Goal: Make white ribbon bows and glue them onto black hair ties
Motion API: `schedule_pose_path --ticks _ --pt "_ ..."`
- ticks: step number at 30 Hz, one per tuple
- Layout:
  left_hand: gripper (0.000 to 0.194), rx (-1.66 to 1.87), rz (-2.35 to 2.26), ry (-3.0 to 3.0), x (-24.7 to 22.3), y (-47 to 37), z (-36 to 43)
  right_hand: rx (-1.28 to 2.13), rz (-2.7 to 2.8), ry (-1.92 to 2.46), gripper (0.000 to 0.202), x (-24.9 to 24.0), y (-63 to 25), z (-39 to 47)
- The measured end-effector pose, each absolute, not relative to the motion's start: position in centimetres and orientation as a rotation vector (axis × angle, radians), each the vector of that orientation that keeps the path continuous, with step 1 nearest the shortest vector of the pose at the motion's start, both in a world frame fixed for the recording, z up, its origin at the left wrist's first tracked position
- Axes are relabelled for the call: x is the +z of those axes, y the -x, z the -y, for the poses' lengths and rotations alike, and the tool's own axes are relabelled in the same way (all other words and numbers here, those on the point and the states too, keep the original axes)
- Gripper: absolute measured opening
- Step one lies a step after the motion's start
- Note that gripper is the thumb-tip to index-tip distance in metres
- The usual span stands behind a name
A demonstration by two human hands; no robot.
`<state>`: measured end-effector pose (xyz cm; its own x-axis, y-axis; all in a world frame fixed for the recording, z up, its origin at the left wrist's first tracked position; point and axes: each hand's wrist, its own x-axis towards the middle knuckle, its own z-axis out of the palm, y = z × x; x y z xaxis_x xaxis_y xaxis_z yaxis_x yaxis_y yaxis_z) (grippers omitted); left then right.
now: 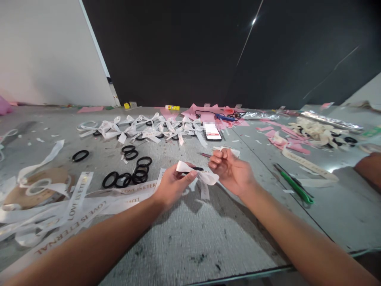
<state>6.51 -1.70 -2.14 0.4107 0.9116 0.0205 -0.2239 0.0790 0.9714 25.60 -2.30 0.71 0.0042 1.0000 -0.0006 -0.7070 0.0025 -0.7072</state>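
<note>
My left hand is closed on a white ribbon bow with a black hair tie at its middle, held above the table. A short ribbon tail hangs below the bow. Just right of the bow is my right hand, palm turned up and fingers curled in; what they hold, if anything, is hidden. A dark pointed blade shows beside its fingertips, and a white piece behind them. Whether the hand grips either one I cannot tell.
Several black hair ties lie left of centre, beside printed white ribbon and its spool. Finished bows are spread behind, near a phone. Green-handled scissors and a cream bow pile sit right; another person's arm shows.
</note>
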Motion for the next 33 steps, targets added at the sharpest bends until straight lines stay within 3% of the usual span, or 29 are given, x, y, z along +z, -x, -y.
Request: schedule_pose_path --ticks 11,16,23,33 --pt "0.031 0.957 -0.735 -1.153 -1.87 -6.61 1.79 1.361 0.738 0.600 0.033 0.68 -25.81 2.05" --pt "0.030 0.967 -0.734 -1.165 -1.93 -6.54 1.73 1.353 0.760 0.638 0.008 0.67 -25.60 2.05" --pt "0.030 0.978 -0.730 -1.175 -1.82 -6.54 1.75 1.426 0.756 0.632 0.018 1.12 -25.35 2.49" --pt "0.029 0.971 -0.745 -1.171 -1.75 -6.54 1.82 1.315 0.835 0.715 0.013 0.76 -25.54 2.14"
